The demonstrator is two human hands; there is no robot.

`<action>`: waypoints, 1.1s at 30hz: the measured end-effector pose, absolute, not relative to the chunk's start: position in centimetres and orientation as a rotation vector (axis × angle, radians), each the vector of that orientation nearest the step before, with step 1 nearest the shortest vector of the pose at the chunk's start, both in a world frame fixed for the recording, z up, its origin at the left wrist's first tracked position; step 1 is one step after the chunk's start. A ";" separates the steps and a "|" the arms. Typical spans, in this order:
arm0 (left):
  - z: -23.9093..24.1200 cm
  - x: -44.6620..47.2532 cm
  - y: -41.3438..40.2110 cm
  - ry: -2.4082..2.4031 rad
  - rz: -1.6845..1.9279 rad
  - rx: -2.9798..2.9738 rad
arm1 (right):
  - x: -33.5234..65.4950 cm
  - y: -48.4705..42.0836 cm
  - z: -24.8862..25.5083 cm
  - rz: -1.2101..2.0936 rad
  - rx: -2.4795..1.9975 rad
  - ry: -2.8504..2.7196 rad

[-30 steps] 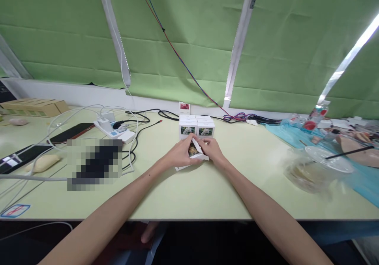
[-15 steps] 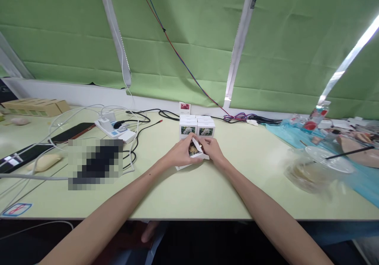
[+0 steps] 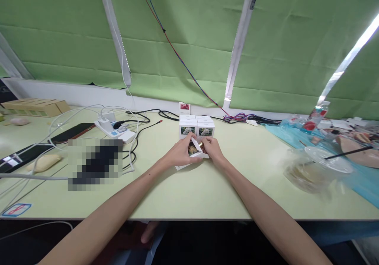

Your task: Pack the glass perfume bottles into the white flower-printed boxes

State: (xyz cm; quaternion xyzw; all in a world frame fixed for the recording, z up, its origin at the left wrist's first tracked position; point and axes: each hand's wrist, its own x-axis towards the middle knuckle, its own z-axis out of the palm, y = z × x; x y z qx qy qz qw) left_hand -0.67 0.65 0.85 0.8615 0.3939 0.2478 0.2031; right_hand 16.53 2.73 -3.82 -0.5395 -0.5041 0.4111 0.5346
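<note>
My left hand (image 3: 179, 153) and my right hand (image 3: 211, 149) meet at the middle of the pale green table (image 3: 189, 190), both closed round a small white box with a flower picture (image 3: 194, 150). Its top flap stands open between my fingers. A small gold-coloured thing shows at my right fingertips by the box mouth; I cannot make out what it is. Just behind my hands stands a stack of similar white flower boxes (image 3: 197, 126), with one red-flower box (image 3: 184, 107) further back.
A white power strip (image 3: 114, 130) with tangled cables lies at left, beside phones (image 3: 71, 132) and a cardboard box (image 3: 35, 107). At right are a clear plastic lidded cup (image 3: 316, 166), a bottle (image 3: 315, 117) and a blue sheet. Green blinds hang behind.
My hands have stayed at the small box; the fingers shifted slightly around its open flap. Nothing else moved.
</note>
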 end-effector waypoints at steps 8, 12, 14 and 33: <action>0.8 -0.7 0.6 1.060 0.700 2.412 | 16.7 2.9 -3.9 0.933 -1.314 -1.186; 1.0 -0.6 0.5 1.116 0.709 2.408 | 16.8 3.0 -4.0 0.920 -1.327 -1.178; 1.0 -0.6 0.5 1.138 0.707 2.401 | 16.8 3.1 -4.0 0.916 -1.328 -1.177; 0.7 -0.7 0.7 1.108 0.720 2.406 | 16.4 2.9 -3.9 0.958 -1.284 -1.196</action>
